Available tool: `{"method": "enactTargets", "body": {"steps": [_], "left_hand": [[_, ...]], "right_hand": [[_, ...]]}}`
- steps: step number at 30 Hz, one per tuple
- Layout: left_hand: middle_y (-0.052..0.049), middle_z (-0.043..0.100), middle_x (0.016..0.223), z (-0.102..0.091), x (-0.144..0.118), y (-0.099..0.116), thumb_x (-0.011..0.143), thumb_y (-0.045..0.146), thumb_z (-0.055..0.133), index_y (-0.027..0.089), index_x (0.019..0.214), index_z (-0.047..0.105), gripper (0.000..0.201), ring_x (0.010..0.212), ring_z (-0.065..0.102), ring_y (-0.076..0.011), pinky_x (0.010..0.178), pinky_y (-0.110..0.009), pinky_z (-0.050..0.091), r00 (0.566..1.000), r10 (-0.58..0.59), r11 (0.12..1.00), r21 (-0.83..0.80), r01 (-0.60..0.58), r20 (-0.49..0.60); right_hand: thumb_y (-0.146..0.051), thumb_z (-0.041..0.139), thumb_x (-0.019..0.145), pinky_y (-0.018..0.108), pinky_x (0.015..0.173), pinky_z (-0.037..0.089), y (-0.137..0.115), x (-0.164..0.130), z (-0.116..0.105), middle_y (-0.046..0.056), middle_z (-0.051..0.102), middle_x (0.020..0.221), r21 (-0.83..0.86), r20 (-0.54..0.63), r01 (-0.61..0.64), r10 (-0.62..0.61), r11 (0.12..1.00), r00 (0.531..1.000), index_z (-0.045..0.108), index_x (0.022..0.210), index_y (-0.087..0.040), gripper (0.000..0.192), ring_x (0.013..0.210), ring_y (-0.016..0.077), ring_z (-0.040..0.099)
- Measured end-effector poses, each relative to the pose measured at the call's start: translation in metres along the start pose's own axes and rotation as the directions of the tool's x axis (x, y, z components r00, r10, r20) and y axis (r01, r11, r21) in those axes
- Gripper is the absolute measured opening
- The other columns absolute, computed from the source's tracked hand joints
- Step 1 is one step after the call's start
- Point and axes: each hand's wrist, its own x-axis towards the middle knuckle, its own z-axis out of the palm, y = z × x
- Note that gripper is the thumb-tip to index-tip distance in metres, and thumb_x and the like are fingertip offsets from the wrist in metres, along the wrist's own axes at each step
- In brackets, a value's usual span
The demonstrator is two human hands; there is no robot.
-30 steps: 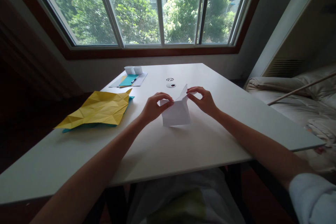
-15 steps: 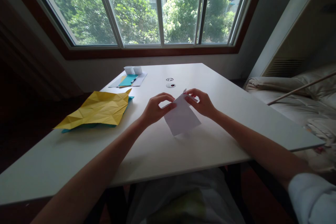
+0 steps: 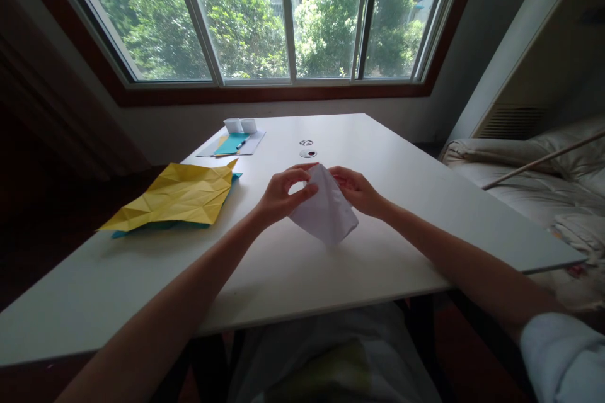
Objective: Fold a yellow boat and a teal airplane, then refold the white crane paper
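Note:
A folded sheet of white paper (image 3: 326,211) is held up between both hands, over the near middle of the white table (image 3: 265,283). Its top comes to a point and a crease runs down its face. My left hand (image 3: 286,194) pinches the paper's left edge between thumb and fingers. On the other side, my right hand (image 3: 357,190) grips the upper right edge, with its fingertips partly hidden behind the paper.
To the left lies a creased yellow paper (image 3: 182,195) over a teal sheet (image 3: 165,225). Farther back are small white folded boxes (image 3: 240,126), a teal paper (image 3: 231,143) and a pen (image 3: 242,143). Two round inserts, one of them a disc (image 3: 308,153), sit mid-table.
The white paper has turned and opened out, its flat face now showing a ridge and a point at the top. My right hand has shifted slightly down and behind it.

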Motion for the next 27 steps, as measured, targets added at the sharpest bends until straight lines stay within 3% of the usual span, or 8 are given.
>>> {"method": "enactTargets", "body": {"steps": [2, 6, 9, 13, 17, 19, 23, 27], "left_hand": [[-0.011, 0.064, 0.105, 0.0, 0.001, 0.002, 0.072, 0.031, 0.067, 0.014, 0.072, 0.06, 0.018, 0.098, 0.058, -0.0228, 0.085, -0.035, 0.046, 0.999, -0.033, 0.999, -0.025, 0.033, -0.004], [-0.006, 0.065, 0.082, -0.002, 0.002, 0.003, 0.07, 0.035, 0.067, 0.014, 0.073, 0.062, 0.022, 0.079, 0.06, -0.0181, 0.071, -0.029, 0.047, 0.99, -0.114, 0.99, 0.071, 0.12, -0.081], [-0.003, 0.063, 0.071, -0.003, 0.003, 0.001, 0.066, 0.04, 0.069, 0.013, 0.074, 0.063, 0.029, 0.065, 0.058, -0.0148, 0.057, -0.024, 0.044, 0.959, -0.265, 0.962, 0.049, 0.27, -0.099], [-0.002, 0.063, 0.072, -0.004, 0.003, -0.002, 0.064, 0.044, 0.069, 0.014, 0.08, 0.062, 0.035, 0.06, 0.057, -0.0132, 0.051, -0.022, 0.041, 0.912, -0.406, 0.914, -0.047, 0.404, -0.058], [-0.002, 0.065, 0.076, -0.007, 0.002, -0.006, 0.058, 0.04, 0.074, 0.015, 0.084, 0.057, 0.04, 0.064, 0.059, -0.0145, 0.053, -0.022, 0.042, 0.891, -0.454, 0.887, -0.084, 0.455, 0.031], [-0.001, 0.064, 0.072, -0.007, 0.002, -0.007, 0.059, 0.041, 0.075, 0.017, 0.086, 0.053, 0.042, 0.059, 0.059, -0.0135, 0.052, -0.021, 0.042, 0.863, -0.5, 0.853, -0.132, 0.506, 0.073], [0.0, 0.065, 0.072, -0.008, 0.001, -0.009, 0.06, 0.042, 0.075, 0.02, 0.097, 0.049, 0.051, 0.055, 0.059, -0.0134, 0.05, -0.023, 0.044, 0.811, -0.577, 0.788, -0.194, 0.584, 0.097], [-0.002, 0.066, 0.076, -0.008, 0.001, -0.014, 0.059, 0.039, 0.077, 0.02, 0.097, 0.051, 0.051, 0.06, 0.061, -0.0153, 0.051, -0.023, 0.045, 0.8, -0.594, 0.778, -0.192, 0.598, 0.083]], "right_hand": [[-0.041, 0.062, 0.076, 0.028, 0.066, 0.049, -0.002, 0.001, 0.003, 0.003, 0.066, 0.09, 0.099, -0.016, -0.062, 0.064, 0.993, 0.998, 0.058, 0.098, -0.021, 0.03, 0.079, 0.0166, 0.061], [-0.035, 0.068, 0.07, 0.026, 0.063, 0.049, 0.0, 0.003, -0.001, 0.002, 0.066, 0.089, 0.153, -0.123, -0.162, 0.181, 0.975, 0.976, 0.06, 0.095, -0.02, 0.03, 0.075, 0.0147, 0.061], [-0.034, 0.069, 0.069, 0.026, 0.06, 0.05, 0.005, 0.003, -0.009, 0.003, 0.066, 0.087, 0.139, -0.151, -0.23, 0.251, 0.963, 0.956, 0.058, 0.098, -0.019, 0.035, 0.071, 0.0142, 0.061], [-0.033, 0.068, 0.069, 0.025, 0.055, 0.049, 0.007, 0.002, -0.012, 0.002, 0.065, 0.087, 0.065, -0.128, -0.228, 0.235, 0.971, 0.964, 0.054, 0.106, -0.022, 0.041, 0.07, 0.015, 0.062], [-0.033, 0.064, 0.072, 0.024, 0.054, 0.046, 0.008, 0.002, -0.008, 0.002, 0.064, 0.079, 0.019, -0.09, -0.251, 0.251, 0.968, 0.964, 0.063, 0.085, -0.017, 0.02, 0.067, 0.0136, 0.059], [-0.032, 0.062, 0.073, 0.024, 0.055, 0.045, 0.01, 0.001, -0.007, 0.002, 0.064, 0.074, 0.013, -0.061, -0.287, 0.287, 0.958, 0.956, 0.066, 0.081, -0.015, 0.019, 0.064, 0.0125, 0.058], [-0.032, 0.062, 0.073, 0.024, 0.057, 0.044, 0.014, 0.001, -0.005, 0.002, 0.064, 0.077, 0.024, 0.01, -0.34, 0.34, 0.94, 0.941, 0.067, 0.088, -0.016, 0.023, 0.066, 0.0122, 0.057], [-0.043, 0.057, 0.078, 0.024, 0.06, 0.045, 0.013, 0.001, -0.007, 0.003, 0.064, 0.083, 0.008, -0.016, -0.355, 0.355, 0.935, 0.935, 0.063, 0.095, -0.017, 0.031, 0.07, 0.0126, 0.057]]}}
